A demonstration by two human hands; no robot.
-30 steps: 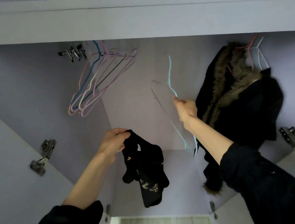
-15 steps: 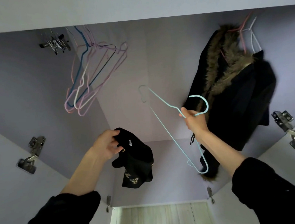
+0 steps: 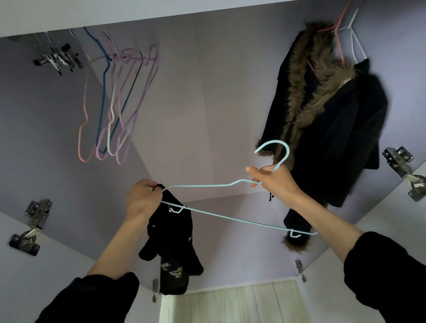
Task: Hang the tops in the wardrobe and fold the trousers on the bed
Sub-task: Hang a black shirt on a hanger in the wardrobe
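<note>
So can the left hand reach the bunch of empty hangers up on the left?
Probably yes. Nothing hangs between the left hand and the empty hangers above it, but it is gripping the black top, so it isn't free.

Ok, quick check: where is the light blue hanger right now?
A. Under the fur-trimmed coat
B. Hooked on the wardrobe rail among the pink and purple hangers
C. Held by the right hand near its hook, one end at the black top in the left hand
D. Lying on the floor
C: the right hand grips the light blue hanger just below its hook, and its far end reaches the black top held by the left hand.
</note>
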